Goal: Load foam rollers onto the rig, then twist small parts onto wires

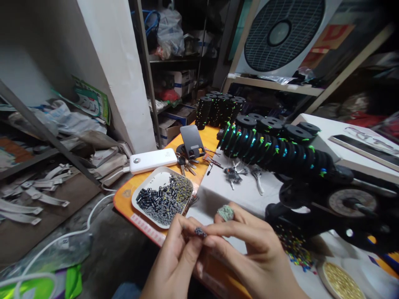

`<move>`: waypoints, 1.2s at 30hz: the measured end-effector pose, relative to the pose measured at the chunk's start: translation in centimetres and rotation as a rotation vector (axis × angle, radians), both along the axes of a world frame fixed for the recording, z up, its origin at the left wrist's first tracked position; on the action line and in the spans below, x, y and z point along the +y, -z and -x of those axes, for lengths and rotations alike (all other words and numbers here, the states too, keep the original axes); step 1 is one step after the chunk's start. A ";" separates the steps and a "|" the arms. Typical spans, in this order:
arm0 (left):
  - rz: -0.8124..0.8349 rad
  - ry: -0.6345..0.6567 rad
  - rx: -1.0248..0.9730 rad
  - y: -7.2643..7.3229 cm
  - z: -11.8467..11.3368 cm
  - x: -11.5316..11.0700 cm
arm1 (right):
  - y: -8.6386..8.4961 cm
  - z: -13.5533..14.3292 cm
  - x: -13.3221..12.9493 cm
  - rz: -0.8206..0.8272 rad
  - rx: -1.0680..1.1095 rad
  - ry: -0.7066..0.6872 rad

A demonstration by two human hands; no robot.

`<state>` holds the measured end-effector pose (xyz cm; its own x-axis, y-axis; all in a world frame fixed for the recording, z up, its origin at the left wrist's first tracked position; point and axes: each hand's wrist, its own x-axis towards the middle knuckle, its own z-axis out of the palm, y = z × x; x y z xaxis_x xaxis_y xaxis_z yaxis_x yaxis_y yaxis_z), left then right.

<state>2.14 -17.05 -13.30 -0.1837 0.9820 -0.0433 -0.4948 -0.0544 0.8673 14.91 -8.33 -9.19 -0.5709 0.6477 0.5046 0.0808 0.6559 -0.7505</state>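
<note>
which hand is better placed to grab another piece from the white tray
Left, probably. The left hand sits just below the white tray of small dark parts, on the same side. The right hand is farther from it and would have to cross over. Both pinch one small dark part.

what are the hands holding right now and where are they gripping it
A small dark cylindrical part, pinched at its ends between the fingertips of the left hand and right hand.
</note>
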 end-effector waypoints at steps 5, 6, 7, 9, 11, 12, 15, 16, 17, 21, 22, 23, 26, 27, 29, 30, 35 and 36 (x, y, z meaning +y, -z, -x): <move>0.023 -0.064 0.030 0.2 -0.6 -0.2 | 0.4 0.1 -0.4 -0.123 -0.024 0.063; 0.025 -0.071 -0.013 0.4 -0.7 -0.2 | 0.6 0.1 -0.4 -0.133 -0.025 0.061; 0.031 -0.082 -0.066 0.5 -0.7 -0.3 | 0.7 0.0 -0.4 -0.141 -0.026 0.047; 0.051 -0.110 -0.171 0.6 -0.6 -0.4 | 0.9 -0.1 -0.4 -0.162 -0.034 0.005; 0.062 -0.142 -0.234 0.4 -0.4 -0.5 | 0.8 -0.2 -0.3 -0.186 -0.060 -0.040; 0.059 -0.154 -0.247 0.2 -0.2 -0.5 | 0.8 -0.3 -0.2 -0.200 -0.081 -0.052; 0.026 -0.182 -0.249 -0.2 0.3 -0.6 | 0.6 -0.5 -0.1 -0.248 -0.141 -0.051; 0.019 -0.182 -0.247 -0.3 0.4 -0.7 | 0.7 -0.5 0.0 -0.263 -0.155 -0.048; 0.014 -0.180 -0.243 -0.3 0.4 -0.7 | 0.7 -0.4 0.0 -0.278 -0.161 -0.047; 0.025 -0.166 -0.232 -0.2 0.4 -0.8 | 0.9 -0.3 -0.2 -0.283 -0.178 -0.042; 0.029 -0.164 -0.234 -0.2 0.4 -0.8 | 0.9 -0.3 -0.2 -0.281 -0.185 -0.043; 0.032 -0.161 -0.237 -0.1 0.4 -0.8 | 0.9 -0.3 -0.2 -0.282 -0.190 -0.045; 0.043 -0.157 -0.241 -0.2 0.4 -0.8 | 0.8 -0.4 -0.2 -0.292 -0.181 -0.058; 0.050 -0.157 -0.239 -0.2 0.4 -0.8 | 0.8 -0.4 -0.1 -0.293 -0.174 -0.064; 0.074 -0.158 -0.229 -0.1 0.4 -0.7 | 0.7 -0.4 0.0 -0.292 -0.156 -0.073; 0.090 -0.156 -0.222 -0.1 0.3 -0.7 | 0.7 -0.4 0.0 -0.288 -0.148 -0.078; 0.106 -0.138 -0.180 0.3 -0.1 -0.6 | 0.8 -0.5 -0.3 -0.227 -0.116 -0.077; 0.088 -0.149 -0.162 0.4 -0.2 -0.6 | 0.9 -0.5 -0.4 -0.211 -0.121 -0.070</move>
<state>2.33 -17.64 -13.68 -0.3097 0.9358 -0.1683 -0.6202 -0.0647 0.7818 15.41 -8.74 -10.13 -0.6749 0.4920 0.5499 0.1109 0.8044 -0.5836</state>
